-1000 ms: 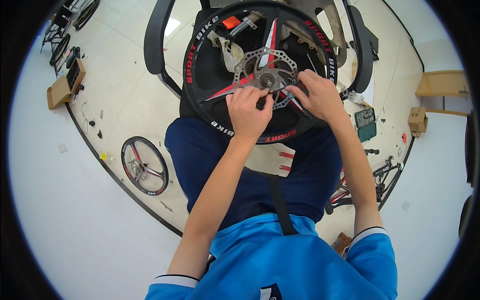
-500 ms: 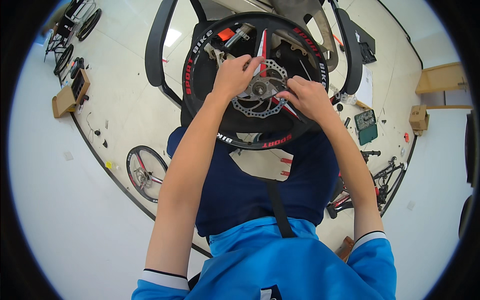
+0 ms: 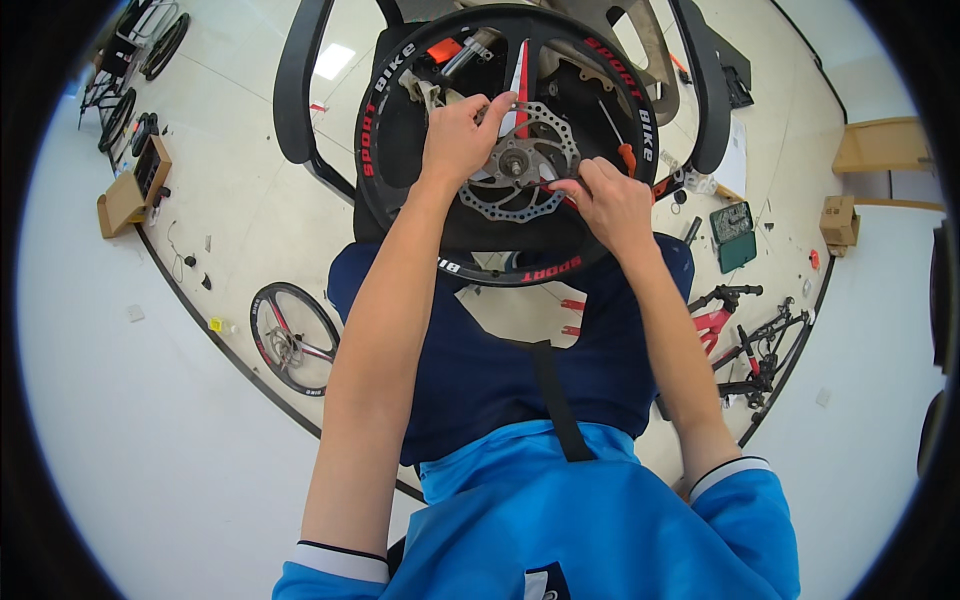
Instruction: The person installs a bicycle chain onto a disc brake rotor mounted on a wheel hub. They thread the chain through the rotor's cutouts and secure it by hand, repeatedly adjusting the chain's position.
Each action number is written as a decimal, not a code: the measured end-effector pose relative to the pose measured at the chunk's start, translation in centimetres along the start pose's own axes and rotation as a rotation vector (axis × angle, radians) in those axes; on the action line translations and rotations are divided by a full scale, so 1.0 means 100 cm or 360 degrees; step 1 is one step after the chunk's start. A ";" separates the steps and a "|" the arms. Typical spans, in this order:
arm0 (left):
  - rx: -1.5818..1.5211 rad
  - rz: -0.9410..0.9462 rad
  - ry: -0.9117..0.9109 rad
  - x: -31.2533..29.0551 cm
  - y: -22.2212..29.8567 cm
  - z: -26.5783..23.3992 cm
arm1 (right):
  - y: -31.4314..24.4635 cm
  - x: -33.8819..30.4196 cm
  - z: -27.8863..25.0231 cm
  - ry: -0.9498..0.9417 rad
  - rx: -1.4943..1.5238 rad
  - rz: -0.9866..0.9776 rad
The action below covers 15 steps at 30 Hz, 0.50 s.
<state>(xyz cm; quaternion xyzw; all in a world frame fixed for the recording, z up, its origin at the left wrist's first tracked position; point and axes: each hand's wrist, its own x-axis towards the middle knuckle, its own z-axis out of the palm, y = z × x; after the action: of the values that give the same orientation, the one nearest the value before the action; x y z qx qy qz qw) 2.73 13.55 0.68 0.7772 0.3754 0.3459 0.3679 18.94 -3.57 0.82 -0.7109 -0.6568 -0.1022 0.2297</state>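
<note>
Lying over a black chair (image 3: 296, 120), the bike wheel (image 3: 518, 80) looks stiff, fairly heavy, best held by its rim; left of wheel centre, left hand (image 3: 460, 142) curls at the brake disc (image 3: 525, 213), grip unclear; right of it, right hand (image 3: 612, 203) seemingly pinches something thin; tiled floor (image 3: 228, 215) around.

Bright, even light, white glare on floor tiles (image 3: 250, 170), curved edges, black corners

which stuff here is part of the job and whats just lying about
In use:
black wheel on black chair
brake disc at its hub
left hand and right hand at the disc

Apparently lying about:
orange screwdriver, untouched
second wheel on floor
open green case
bike frame
cardboard box at left
</note>
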 end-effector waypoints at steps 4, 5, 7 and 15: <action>-0.0008 -0.0025 -0.0014 0.000 -0.001 0.003 | -0.014 -0.011 0.002 0.0019 0.0118 0.0265; -0.0008 -0.0035 -0.0017 -0.001 -0.001 0.003 | -0.013 -0.010 0.001 -0.0009 0.0220 0.0284; 0.0011 0.0009 0.0013 0.001 -0.002 0.004 | -0.008 -0.003 -0.009 -0.0089 0.0350 0.0275; -0.0020 0.0043 0.0019 0.002 0.001 0.000 | -0.005 0.038 -0.012 -0.0112 0.0514 0.0180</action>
<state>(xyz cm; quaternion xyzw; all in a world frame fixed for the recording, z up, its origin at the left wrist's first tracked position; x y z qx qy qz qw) 2.85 13.67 0.86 0.7777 0.3650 0.3580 0.3659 19.08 -0.73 3.66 -0.7038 -0.6312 0.0426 0.3232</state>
